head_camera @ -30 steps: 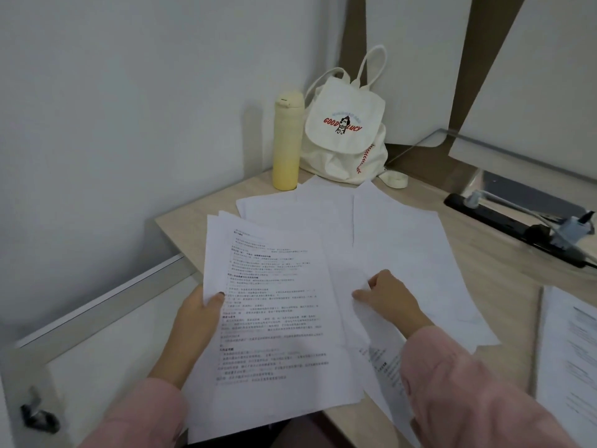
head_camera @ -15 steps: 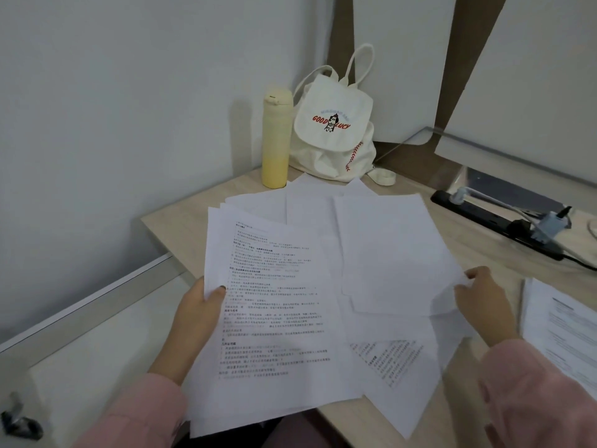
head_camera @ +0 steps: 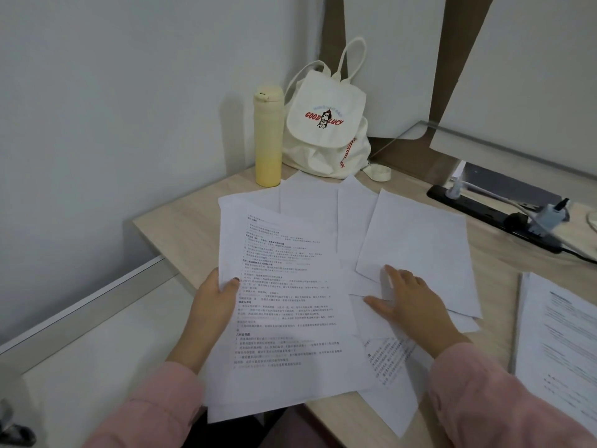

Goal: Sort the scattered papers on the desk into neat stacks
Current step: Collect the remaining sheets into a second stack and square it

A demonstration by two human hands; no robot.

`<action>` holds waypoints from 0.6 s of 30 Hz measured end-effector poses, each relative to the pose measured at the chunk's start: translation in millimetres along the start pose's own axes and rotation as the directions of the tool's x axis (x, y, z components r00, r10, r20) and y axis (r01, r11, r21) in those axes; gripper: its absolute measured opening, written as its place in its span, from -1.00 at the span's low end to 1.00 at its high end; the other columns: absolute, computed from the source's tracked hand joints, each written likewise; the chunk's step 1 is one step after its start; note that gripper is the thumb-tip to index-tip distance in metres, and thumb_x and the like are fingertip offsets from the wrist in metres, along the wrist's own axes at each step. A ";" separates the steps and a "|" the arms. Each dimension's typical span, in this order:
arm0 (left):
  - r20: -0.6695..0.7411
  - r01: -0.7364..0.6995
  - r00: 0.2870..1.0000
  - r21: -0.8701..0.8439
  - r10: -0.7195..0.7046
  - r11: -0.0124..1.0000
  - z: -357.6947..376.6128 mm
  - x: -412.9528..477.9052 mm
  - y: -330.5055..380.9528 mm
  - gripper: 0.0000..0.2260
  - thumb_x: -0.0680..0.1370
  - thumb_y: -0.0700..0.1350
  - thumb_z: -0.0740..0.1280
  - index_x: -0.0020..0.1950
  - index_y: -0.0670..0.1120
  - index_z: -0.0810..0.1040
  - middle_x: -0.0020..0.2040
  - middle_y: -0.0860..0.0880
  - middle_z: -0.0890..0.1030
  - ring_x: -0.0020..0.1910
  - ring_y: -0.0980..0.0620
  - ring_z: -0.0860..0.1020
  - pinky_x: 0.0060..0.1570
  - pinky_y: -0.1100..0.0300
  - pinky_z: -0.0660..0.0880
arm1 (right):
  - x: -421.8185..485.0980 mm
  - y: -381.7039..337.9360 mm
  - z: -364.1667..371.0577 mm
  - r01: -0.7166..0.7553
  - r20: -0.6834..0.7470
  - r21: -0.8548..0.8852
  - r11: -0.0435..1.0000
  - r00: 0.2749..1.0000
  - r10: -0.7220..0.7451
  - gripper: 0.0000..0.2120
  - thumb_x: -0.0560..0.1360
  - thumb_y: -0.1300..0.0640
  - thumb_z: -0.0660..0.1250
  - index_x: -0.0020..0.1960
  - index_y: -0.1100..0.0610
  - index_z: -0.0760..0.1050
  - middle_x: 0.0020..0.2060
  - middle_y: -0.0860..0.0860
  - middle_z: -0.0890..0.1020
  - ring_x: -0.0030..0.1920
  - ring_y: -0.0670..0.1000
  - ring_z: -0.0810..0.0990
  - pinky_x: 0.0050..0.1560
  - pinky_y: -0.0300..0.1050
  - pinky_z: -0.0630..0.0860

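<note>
View down onto a pale wooden counter, with pink sleeves reaching in. The left hand gripped a sheaf of printed pages by its left edge, thumb on top, its near end overhanging the counter. The right hand lay flat, fingers straight and spread, on loose white sheets fanned across the middle. Another printed stack lay at the right. In the far corner a yellow bottle stood just beside a cream backpack. A black power strip lay far right.
</note>
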State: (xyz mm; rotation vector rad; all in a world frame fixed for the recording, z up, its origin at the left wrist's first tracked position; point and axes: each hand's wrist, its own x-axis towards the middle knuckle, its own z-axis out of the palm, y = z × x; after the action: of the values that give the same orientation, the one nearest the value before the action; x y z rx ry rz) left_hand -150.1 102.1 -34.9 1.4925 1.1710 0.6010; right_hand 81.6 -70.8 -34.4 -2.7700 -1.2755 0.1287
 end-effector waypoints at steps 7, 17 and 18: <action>0.011 0.043 0.999 -0.054 -0.042 0.998 14.2 1.4 -5.9 -0.69 0.60 -0.18 0.16 0.35 -0.10 0.41 0.16 -0.04 0.53 0.13 -0.05 0.49 0.07 0.10 0.39 | 9.3 12.1 0.4 0.069 -0.001 -0.154 0.986 0.998 -0.070 -0.61 0.58 0.17 0.09 0.40 0.14 0.22 0.20 0.09 0.51 0.11 0.09 0.54 0.02 -0.11 0.45; 0.033 0.033 0.999 -0.041 -0.032 0.999 15.3 1.9 -6.5 -0.68 0.61 -0.17 0.15 0.37 -0.10 0.38 0.19 -0.05 0.51 0.15 -0.05 0.48 0.12 0.08 0.39 | -2.5 10.4 -53.7 -0.009 -0.283 0.628 0.778 0.929 0.238 -0.79 0.59 0.27 0.09 0.06 0.23 0.49 -0.19 0.15 0.57 -0.24 0.14 0.51 -0.27 -0.09 0.41; 0.035 0.038 0.999 -0.041 -0.037 0.998 15.9 2.1 -6.3 -0.68 0.61 -0.17 0.15 0.37 -0.10 0.38 0.20 -0.06 0.52 0.15 -0.05 0.48 0.11 0.08 0.39 | -5.7 6.5 -63.1 0.036 -0.273 0.710 0.704 0.935 0.228 -0.79 0.58 0.27 0.10 0.03 0.16 0.51 -0.18 0.08 0.59 -0.19 0.11 0.52 -0.22 -0.09 0.43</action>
State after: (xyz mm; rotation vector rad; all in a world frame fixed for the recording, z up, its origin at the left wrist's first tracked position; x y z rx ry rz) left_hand -137.9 96.6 -45.7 1.4377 1.1514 0.5693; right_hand 89.9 -82.2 27.7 -2.0574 -0.7564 0.1065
